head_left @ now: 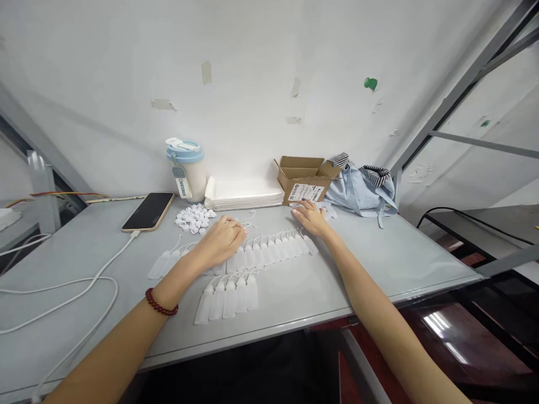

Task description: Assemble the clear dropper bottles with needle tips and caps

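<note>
Translucent white tags with cords (273, 250) lie on the worktop (295, 303) in an overlapping row running beneath the left hand, with a smaller fan of tags (229, 297) nearer the front edge; the overlap probably saves room and leaves each cord exposed. The left hand (225, 238) is curled over the row, its fingertips near loose cords; whether it pinches one cannot be told. The right hand (310, 217), fingers loosely spread, rests over clear pieces (330, 211) before the open cardboard box (307, 178). A heap of small white parts (194, 219) sits within reach of the left hand. Behind stand a stack of white sheets (248, 194) and a lidded cup (191, 174), flanked by a phone (148, 212) and a blue bag (362, 188), presumably set back to leave the front free.
</note>
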`<action>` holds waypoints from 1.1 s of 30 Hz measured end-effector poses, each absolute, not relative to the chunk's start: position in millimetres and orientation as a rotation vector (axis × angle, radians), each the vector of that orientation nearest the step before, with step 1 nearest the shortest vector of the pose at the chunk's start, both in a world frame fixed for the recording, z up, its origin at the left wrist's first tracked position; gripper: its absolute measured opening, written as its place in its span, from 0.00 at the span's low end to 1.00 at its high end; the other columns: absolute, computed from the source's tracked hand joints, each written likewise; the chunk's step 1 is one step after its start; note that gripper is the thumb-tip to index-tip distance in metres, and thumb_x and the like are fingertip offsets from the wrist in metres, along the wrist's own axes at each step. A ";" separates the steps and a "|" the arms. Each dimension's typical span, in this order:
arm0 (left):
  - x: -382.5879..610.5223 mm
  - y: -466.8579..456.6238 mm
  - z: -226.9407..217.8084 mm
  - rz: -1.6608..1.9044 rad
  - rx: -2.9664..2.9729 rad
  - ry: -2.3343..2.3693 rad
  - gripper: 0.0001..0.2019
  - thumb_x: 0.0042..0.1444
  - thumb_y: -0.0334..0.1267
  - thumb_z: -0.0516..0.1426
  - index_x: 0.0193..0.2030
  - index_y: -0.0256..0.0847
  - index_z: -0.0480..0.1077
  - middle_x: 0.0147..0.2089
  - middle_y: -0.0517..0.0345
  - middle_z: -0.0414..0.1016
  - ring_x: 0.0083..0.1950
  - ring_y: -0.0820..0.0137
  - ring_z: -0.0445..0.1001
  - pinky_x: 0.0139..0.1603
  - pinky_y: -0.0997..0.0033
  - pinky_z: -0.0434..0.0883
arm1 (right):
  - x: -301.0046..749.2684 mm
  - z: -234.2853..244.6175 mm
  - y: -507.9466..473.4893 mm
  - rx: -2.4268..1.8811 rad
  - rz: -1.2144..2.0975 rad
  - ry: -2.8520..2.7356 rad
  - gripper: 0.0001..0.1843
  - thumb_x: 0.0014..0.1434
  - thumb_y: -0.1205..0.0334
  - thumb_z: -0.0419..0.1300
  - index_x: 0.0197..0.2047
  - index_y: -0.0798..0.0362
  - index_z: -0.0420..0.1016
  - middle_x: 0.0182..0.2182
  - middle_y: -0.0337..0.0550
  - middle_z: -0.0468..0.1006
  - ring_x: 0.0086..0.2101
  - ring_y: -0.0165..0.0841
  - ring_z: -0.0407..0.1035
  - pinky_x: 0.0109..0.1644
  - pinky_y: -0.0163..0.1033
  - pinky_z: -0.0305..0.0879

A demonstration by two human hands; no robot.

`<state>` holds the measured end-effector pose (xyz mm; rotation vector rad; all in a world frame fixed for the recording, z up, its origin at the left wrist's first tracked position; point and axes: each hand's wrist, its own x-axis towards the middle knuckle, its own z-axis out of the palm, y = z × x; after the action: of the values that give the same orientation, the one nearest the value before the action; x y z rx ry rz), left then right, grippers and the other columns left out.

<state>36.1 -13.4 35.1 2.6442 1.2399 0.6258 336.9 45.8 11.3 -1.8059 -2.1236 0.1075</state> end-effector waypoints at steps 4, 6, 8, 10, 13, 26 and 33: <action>38.2 -14.3 37.1 0.666 2.634 1.263 0.22 0.65 0.40 0.41 0.31 0.39 0.72 0.41 0.51 0.74 0.49 0.58 0.64 0.51 0.53 0.65 | 334.8 9.3 48.4 -1.824 0.110 -2.121 0.23 0.65 0.50 0.44 0.51 0.46 0.75 0.62 0.46 0.62 0.62 0.51 0.48 0.58 0.66 0.47; 39.2 -13.8 38.0 0.699 2.627 1.285 0.20 0.65 0.39 0.41 0.36 0.38 0.72 0.44 0.50 0.74 0.50 0.58 0.63 0.53 0.52 0.64 | 335.1 9.5 49.0 -1.835 0.097 -2.097 0.23 0.65 0.49 0.44 0.50 0.47 0.75 0.60 0.48 0.64 0.60 0.51 0.51 0.58 0.65 0.48; 40.4 -13.1 38.2 0.736 2.619 1.311 0.19 0.65 0.39 0.41 0.42 0.36 0.72 0.47 0.49 0.72 0.51 0.58 0.62 0.55 0.52 0.63 | 335.6 10.3 48.9 -1.844 0.084 -2.070 0.23 0.64 0.47 0.45 0.49 0.48 0.76 0.58 0.50 0.65 0.57 0.50 0.55 0.58 0.64 0.49; 41.6 -12.5 37.5 0.797 2.601 1.333 0.19 0.65 0.39 0.41 0.48 0.35 0.70 0.50 0.48 0.71 0.54 0.58 0.61 0.57 0.51 0.62 | 335.8 11.4 48.5 -1.848 0.080 -2.048 0.24 0.64 0.47 0.46 0.48 0.48 0.77 0.56 0.51 0.66 0.56 0.50 0.57 0.57 0.62 0.51; 43.2 -12.8 36.8 0.908 2.547 1.342 0.19 0.65 0.40 0.42 0.52 0.35 0.68 0.53 0.48 0.69 0.56 0.59 0.61 0.59 0.52 0.61 | 335.9 12.2 47.7 -1.843 0.100 -2.038 0.23 0.63 0.47 0.46 0.47 0.49 0.77 0.55 0.52 0.66 0.56 0.49 0.57 0.57 0.61 0.52; 45.1 -19.3 47.5 1.299 2.292 1.391 0.20 0.65 0.43 0.43 0.59 0.36 0.62 0.61 0.46 0.62 0.63 0.62 0.59 0.64 0.57 0.57 | 340.9 5.2 51.2 -1.816 0.162 -2.029 0.24 0.62 0.44 0.48 0.46 0.48 0.77 0.60 0.52 0.64 0.58 0.53 0.55 0.58 0.65 0.44; 45.6 -15.8 46.7 1.445 2.062 1.411 0.15 0.55 0.41 0.54 0.47 0.38 0.72 0.52 0.49 0.72 0.46 0.64 0.73 0.42 0.65 0.72 | 343.5 5.0 55.3 -1.727 0.171 -1.980 0.17 0.61 0.55 0.51 0.37 0.54 0.79 0.42 0.54 0.78 0.47 0.47 0.66 0.51 0.52 0.56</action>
<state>45.6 -15.8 46.7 2.0624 1.4106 1.4452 343.5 55.3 5.0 -1.7273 -1.9801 0.1711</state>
